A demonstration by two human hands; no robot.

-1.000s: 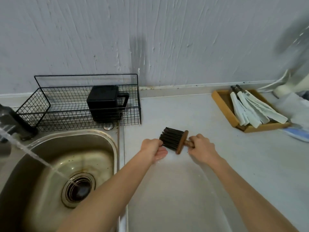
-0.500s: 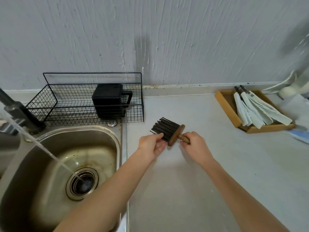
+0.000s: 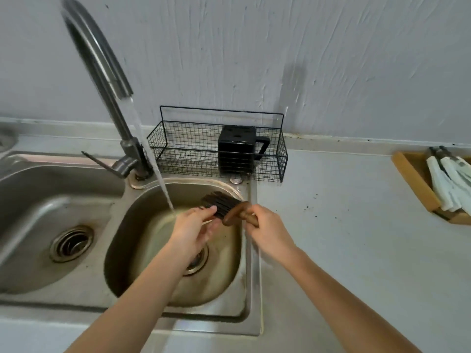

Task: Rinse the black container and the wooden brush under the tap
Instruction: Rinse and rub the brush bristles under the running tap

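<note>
The wooden brush [image 3: 227, 208] with dark bristles hangs over the right sink basin [image 3: 142, 250]. My right hand [image 3: 265, 230] grips its wooden handle. My left hand [image 3: 196, 229] lies under the bristles, thumb on top of them, fingers touching their tips. Water runs from the tap [image 3: 102, 62] in a stream that lands just left of my left hand. The black container [image 3: 238, 149], a square mug with a handle, stands upside down in the black wire rack [image 3: 178, 154] behind the basin.
A second basin [image 3: 38, 200] lies to the left. The grey counter [image 3: 344, 225] stretches right, with dark specks near the sink. A wooden tray [image 3: 418, 187] of white-wrapped utensils sits at the far right.
Both hands have carried the brush left from above the counter to over the right basin, near the water stream. The view has swung left, bringing the tap into sight.
</note>
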